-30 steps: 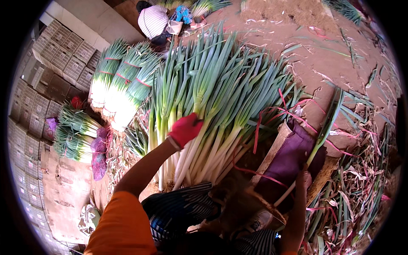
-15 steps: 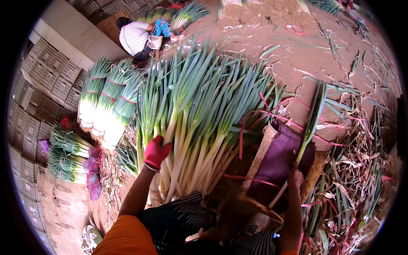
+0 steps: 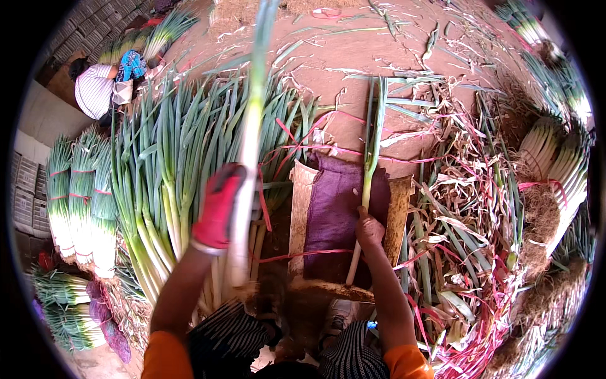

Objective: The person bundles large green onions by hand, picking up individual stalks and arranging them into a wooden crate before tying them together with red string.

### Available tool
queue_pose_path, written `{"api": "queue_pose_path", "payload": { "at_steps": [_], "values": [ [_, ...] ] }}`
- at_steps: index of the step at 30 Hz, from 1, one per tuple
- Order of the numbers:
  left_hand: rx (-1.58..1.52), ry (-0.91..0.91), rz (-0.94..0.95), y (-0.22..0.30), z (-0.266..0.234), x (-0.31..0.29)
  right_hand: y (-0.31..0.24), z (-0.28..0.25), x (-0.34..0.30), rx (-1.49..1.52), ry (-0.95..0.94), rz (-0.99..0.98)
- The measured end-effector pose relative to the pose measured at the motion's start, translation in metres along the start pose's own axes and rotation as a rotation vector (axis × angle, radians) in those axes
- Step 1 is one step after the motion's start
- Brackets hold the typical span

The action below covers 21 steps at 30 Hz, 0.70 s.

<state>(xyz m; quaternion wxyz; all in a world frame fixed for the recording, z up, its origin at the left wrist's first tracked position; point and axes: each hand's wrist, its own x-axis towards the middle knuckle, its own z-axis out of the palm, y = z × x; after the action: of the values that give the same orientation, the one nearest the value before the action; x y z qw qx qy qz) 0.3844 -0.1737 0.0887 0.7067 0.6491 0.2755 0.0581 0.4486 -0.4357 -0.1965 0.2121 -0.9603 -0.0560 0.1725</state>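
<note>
On my end I count one purple cloth (image 3: 331, 202), two wooden side boards (image 3: 301, 221) flanking it, and two held green onions (image 3: 251, 126): one in the left hand (image 3: 218, 208), left of the cloth, one in the right hand (image 3: 370, 228), over it. Far left of the cloth I make five bundles (image 3: 82, 202) and one co-worker (image 3: 96, 88) (the onion heap (image 3: 183, 151) between defeats my counting).

Passable over the purple woven cloth (image 3: 331, 211), left of the bare right hand (image 3: 370, 230); crossed by a thin red plastic ribbon (image 3: 309, 255), walled leftward by a rough wooden board (image 3: 301, 218) and an upright green-and-white leek (image 3: 250, 142).
</note>
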Motion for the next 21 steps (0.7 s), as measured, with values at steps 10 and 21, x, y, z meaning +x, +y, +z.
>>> {"api": "queue_pose_path", "payload": {
  "at_steps": [10, 21],
  "values": [
    [-0.076, -0.177, -0.615, -0.294, 0.123, 0.014, -0.009, 0.006, -0.006, -0.027, 0.026, -0.061],
    [-0.091, -0.168, -0.153, -0.267, 0.136, 0.023, -0.005, 0.007, -0.002, -0.073, -0.003, -0.102]
  ]
}}
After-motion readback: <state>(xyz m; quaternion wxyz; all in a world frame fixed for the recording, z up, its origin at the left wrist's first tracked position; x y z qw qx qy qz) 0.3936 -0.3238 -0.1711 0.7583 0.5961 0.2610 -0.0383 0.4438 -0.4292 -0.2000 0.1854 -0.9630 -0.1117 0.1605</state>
